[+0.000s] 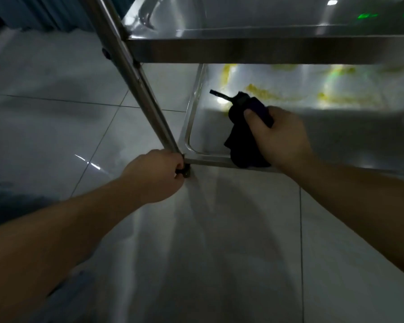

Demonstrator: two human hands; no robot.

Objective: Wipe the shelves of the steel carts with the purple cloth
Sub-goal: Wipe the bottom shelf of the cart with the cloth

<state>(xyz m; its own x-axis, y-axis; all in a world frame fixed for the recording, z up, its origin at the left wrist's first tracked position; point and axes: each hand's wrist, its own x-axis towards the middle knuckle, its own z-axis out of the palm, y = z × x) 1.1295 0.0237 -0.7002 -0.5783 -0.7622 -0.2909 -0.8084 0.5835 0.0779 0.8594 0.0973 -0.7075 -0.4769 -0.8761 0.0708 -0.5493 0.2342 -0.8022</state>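
Your two bare forearms reach in from the near edge of the view over a pale tiled floor (56, 127). Your left hand (158, 174) is curled around the foot of the steel cart's front-left leg (135, 73), right at the near-left corner of the lower shelf (313, 136); its fingers (176, 172) wrap around something small and dark at the base of that leg, which cannot be made out clearly.

Just beyond, your right hand (279, 134) is over the near edge of the lower shelf. Its fingers are closed around the purple cloth (239, 138), with the thumb pressed across the top of the bundle. The cloth looks almost black in the dim light; a bunched part sticks out above your fist and a loose fold hangs down, draping over the shelf's raised near rim close to its near-left corner.

Farther back on the lower shelf, yellowish smears (266, 93) streak the steel surface toward the far side, with bright glare around them. A thin dark object pokes out from behind the cloth's upper end; what it is cannot be told.

Above it all sits the upper shelf (266, 45), its front edge crossing the view, with green glints reflected near its far-right corner.
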